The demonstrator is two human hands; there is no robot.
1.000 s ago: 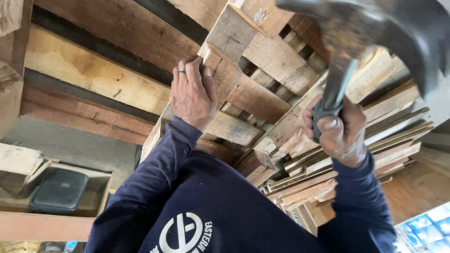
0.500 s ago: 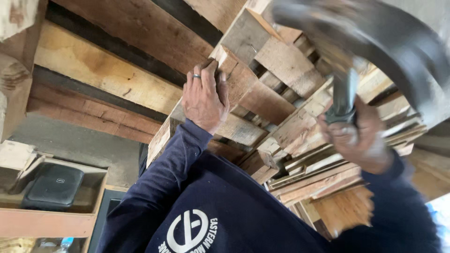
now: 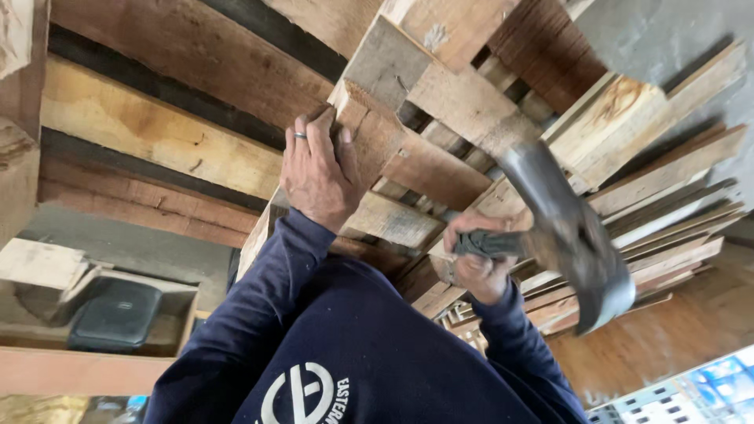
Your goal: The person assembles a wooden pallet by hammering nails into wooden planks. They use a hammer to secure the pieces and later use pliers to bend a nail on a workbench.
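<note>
My left hand, a ring on one finger, presses flat on a board of a wooden pallet and holds nothing. My right hand grips the dark handle of a hammer. The hammer's steel head is blurred with motion and sits to the right of the hand, over the pallet's lower boards. Both arms are in navy blue sleeves.
Long wooden planks run across the left. A stack of thin boards lies at the right. A dark flat case sits in a wooden box at lower left. Blue crates show at the bottom right corner.
The hammer has swung down from high at the upper right to beside my right hand. My left hand stays pressed on the same pallet board.
</note>
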